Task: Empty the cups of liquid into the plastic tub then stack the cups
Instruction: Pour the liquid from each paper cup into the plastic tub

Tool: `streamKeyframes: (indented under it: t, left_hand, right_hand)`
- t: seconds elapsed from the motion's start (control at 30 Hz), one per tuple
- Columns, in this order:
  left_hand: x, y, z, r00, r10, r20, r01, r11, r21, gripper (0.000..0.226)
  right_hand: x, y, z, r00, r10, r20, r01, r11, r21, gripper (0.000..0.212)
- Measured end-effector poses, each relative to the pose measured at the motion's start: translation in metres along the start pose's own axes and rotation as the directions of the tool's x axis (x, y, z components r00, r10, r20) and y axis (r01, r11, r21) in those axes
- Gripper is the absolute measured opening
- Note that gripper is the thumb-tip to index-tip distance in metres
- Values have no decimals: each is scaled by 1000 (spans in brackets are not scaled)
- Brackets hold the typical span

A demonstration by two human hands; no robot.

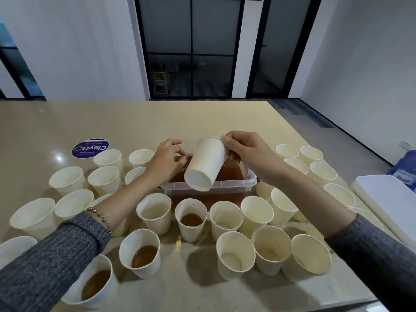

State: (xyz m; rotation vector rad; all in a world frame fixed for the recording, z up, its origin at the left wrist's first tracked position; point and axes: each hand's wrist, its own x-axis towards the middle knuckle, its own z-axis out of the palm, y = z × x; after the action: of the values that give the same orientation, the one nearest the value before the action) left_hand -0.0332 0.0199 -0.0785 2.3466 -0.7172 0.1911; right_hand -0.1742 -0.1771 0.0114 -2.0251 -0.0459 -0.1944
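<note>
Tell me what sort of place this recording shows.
Probably an office or meeting room: a large beige table, black-framed glass partitions, grey carpet flooring, and a blue water-cooler bottle at the right.

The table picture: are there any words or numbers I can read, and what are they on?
"ClayGO": on the round blue sticker on the table; it reads upside down from here.
Smaller lines under it on the sticker: too small and blurred to read.
Label on the blue water bottle: too blurred to read.
Cups and tub: no writing visible.
</note>
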Motion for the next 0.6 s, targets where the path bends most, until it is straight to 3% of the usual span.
streamKeyframes:
  t: [0.1, 0.2, 0.4, 0.43, 0.5, 0.6]
  left_hand:
    - [1, -3, 1, 1000, 17, 22, -17, 1000, 3, 13]
    - [3, -5, 1, 1000, -7, 12, 7, 999, -44, 14]
    - [2, 0, 2, 999, -38, -8, 37, 999, -29, 16]
    - [2, -1, 1, 999, -31, -7, 31, 999, -34, 15]
    - [1, -1, 0, 1000, -4, -3, 3, 998, -57, 12]
    - [2, -2, 1, 1000, 3, 1, -3, 999, -33, 9]
  right_hand:
    - [7, 5, 0, 993, 114, -36, -112, 991, 70, 35]
    - [10, 7, -2, 975, 219, -30, -202, 940, 273, 33]
    - [11, 10, -5, 927, 365, 90, -334, 688, 645, 26]
    - [8, 10, -4, 930, 354, 101, -331, 684, 650, 26]
    - [-3, 10, 0, 965, 242, 97, -253, 779, 573, 24]
    - [-30, 4, 8, 984, -66, 165, 29, 975, 222, 23]
